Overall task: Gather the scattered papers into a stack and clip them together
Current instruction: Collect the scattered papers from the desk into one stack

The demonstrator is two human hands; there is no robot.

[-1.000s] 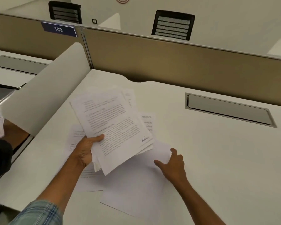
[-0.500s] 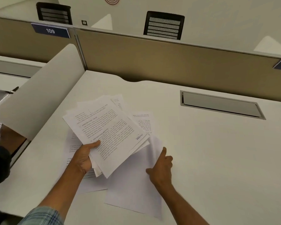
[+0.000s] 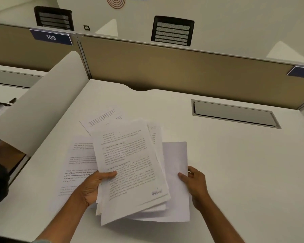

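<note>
My left hand (image 3: 93, 187) grips a loose stack of printed papers (image 3: 130, 165) by its left edge, thumb on top, held above the white desk (image 3: 244, 172). My right hand (image 3: 195, 183) holds a blank white sheet (image 3: 175, 163) by its right edge, lifted and tucked partly under the stack. Two printed sheets lie flat on the desk: one (image 3: 79, 165) left of the stack, another (image 3: 102, 120) behind it. No clip is in view.
A tan partition (image 3: 182, 71) closes the back of the desk, and a curved white divider (image 3: 42, 109) stands at the left. A grey cable flap (image 3: 233, 114) sits in the desk at the back right. Another person's arm (image 3: 0, 165) shows at the far left.
My right hand has picked the blank sheet up off the desk and brought it in beside the stack. My left hand has turned the stack more upright.
</note>
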